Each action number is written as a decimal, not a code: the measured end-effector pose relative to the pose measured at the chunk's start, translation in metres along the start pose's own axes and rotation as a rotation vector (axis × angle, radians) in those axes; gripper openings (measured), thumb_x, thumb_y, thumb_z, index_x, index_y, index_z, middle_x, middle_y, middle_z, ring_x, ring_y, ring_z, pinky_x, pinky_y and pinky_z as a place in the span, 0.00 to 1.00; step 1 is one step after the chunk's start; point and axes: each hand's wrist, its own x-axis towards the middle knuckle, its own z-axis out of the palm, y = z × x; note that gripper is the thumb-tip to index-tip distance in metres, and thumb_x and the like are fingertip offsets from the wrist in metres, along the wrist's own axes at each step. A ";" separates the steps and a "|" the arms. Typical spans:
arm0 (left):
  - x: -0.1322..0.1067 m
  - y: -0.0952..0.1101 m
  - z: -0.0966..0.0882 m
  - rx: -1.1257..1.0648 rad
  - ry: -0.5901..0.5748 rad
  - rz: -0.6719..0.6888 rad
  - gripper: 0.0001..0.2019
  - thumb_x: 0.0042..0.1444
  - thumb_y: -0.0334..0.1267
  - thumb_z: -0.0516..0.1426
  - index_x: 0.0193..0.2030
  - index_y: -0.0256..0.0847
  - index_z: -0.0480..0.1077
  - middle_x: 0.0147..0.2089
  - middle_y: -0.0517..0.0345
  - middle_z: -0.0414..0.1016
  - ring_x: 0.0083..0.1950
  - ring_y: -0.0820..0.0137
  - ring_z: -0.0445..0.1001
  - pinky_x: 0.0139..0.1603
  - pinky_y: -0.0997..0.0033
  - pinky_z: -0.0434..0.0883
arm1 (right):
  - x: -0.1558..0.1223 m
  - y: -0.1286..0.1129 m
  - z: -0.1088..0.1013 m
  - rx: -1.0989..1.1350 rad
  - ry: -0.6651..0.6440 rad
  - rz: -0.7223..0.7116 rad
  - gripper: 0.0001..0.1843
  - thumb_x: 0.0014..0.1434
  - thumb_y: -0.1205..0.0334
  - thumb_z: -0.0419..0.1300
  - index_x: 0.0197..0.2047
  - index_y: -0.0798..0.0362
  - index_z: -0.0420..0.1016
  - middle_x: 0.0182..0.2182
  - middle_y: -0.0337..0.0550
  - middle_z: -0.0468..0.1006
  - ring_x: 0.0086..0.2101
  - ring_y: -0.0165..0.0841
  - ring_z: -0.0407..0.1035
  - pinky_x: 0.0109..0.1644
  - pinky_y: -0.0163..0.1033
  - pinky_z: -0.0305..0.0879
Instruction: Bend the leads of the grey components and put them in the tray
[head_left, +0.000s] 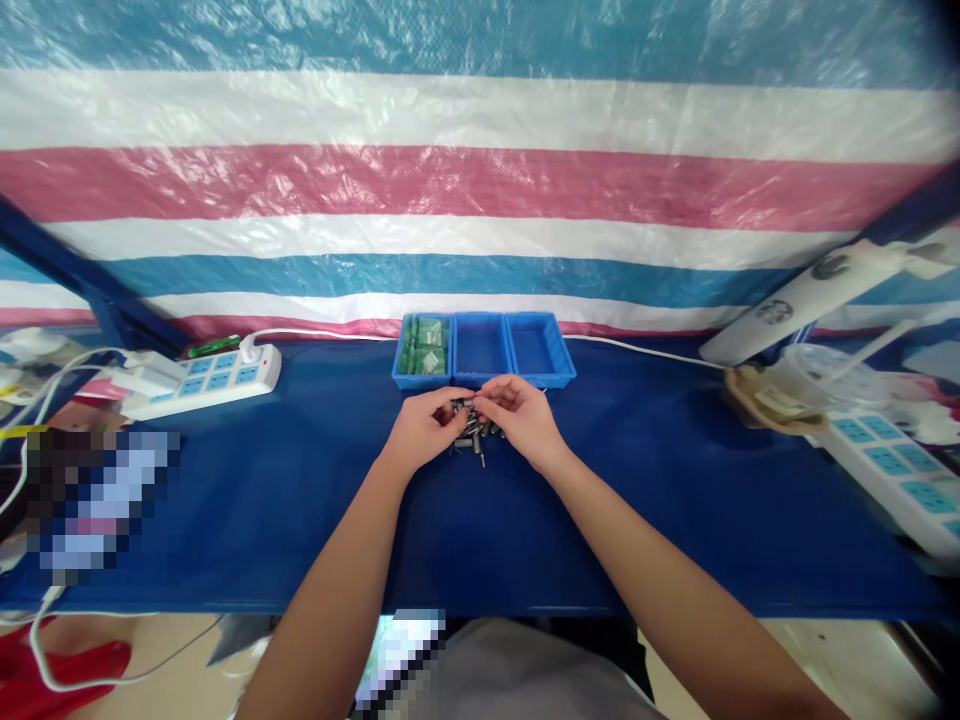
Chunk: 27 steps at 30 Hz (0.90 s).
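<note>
Both my hands meet over a small heap of metal parts (pixel 476 437) on the blue table, just in front of the bins. The parts look like small grey cylinders, some with a thin pin; their exact kind is too small to tell. My left hand (pixel 427 428) has its fingers and thumb pinched together at the heap's left. On the right side, the thumb and fingers of my right hand (pixel 523 418) also pinch, and the fingertips of both hands nearly touch. Whatever small piece lies between them is hard to make out.
Behind the hands stand three joined blue bins; the left bin (pixel 421 380) holds green packets (pixel 429 347). A power strip (pixel 217 380) lies at left, another power strip (pixel 892 465) at right. A plastic cup (pixel 821 375) and a white roll (pixel 802 300) sit at the right.
</note>
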 end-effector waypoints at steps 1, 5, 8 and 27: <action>0.000 0.000 0.000 0.007 0.002 -0.004 0.13 0.61 0.38 0.60 0.50 0.42 0.80 0.23 0.67 0.67 0.24 0.78 0.65 0.30 0.78 0.67 | 0.000 0.000 0.000 0.004 0.004 0.019 0.21 0.48 0.46 0.73 0.38 0.49 0.73 0.31 0.39 0.79 0.29 0.32 0.74 0.40 0.43 0.75; 0.000 0.000 0.000 0.038 0.014 -0.013 0.12 0.61 0.39 0.60 0.49 0.43 0.80 0.23 0.67 0.68 0.24 0.78 0.66 0.31 0.77 0.68 | -0.001 -0.002 0.002 -0.018 0.002 0.063 0.21 0.48 0.44 0.73 0.37 0.50 0.79 0.30 0.40 0.81 0.28 0.33 0.75 0.39 0.43 0.75; 0.001 0.000 0.000 0.038 0.032 -0.014 0.12 0.61 0.40 0.61 0.49 0.43 0.81 0.23 0.66 0.69 0.24 0.77 0.67 0.32 0.77 0.68 | -0.001 -0.003 0.001 -0.015 0.006 0.076 0.22 0.48 0.44 0.74 0.39 0.51 0.81 0.30 0.41 0.82 0.28 0.33 0.75 0.39 0.43 0.76; 0.002 -0.002 -0.003 0.038 -0.002 -0.020 0.15 0.64 0.45 0.61 0.53 0.42 0.80 0.26 0.63 0.73 0.26 0.76 0.68 0.31 0.76 0.68 | 0.001 -0.004 0.000 0.049 0.012 0.077 0.20 0.49 0.48 0.75 0.40 0.52 0.84 0.28 0.41 0.83 0.26 0.30 0.74 0.35 0.39 0.74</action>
